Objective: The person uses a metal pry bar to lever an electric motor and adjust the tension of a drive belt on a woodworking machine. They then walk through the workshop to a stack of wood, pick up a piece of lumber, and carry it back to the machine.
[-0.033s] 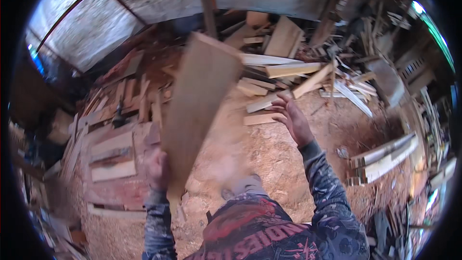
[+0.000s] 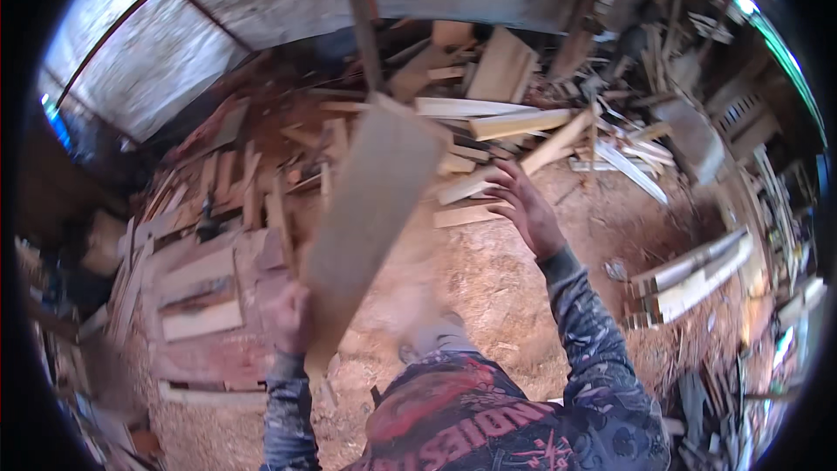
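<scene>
A wide wooden board [image 2: 375, 209], slightly blurred by motion, stands tilted in front of me, its far end leaning to the right. My left hand [image 2: 290, 312] grips it at the lower left edge; the fingers behind the board are hidden. To the right of the board, my right hand [image 2: 527, 209] hangs in the air with fingers spread and curved, holding nothing. It is apart from the board, and loose planks show beyond its fingertips.
A pile of planks and offcuts [image 2: 523, 126] lies ahead. On the left, wooden pieces rest on a low reddish work surface [image 2: 209, 353]. Stacked timber [image 2: 697, 283] lies at right. Sawdust covers the ground [image 2: 488, 296]. A post [image 2: 362, 22] stands ahead.
The board's far end has dropped a little and swung slightly right, still in my left hand. My right hand stays spread and has barely moved.
</scene>
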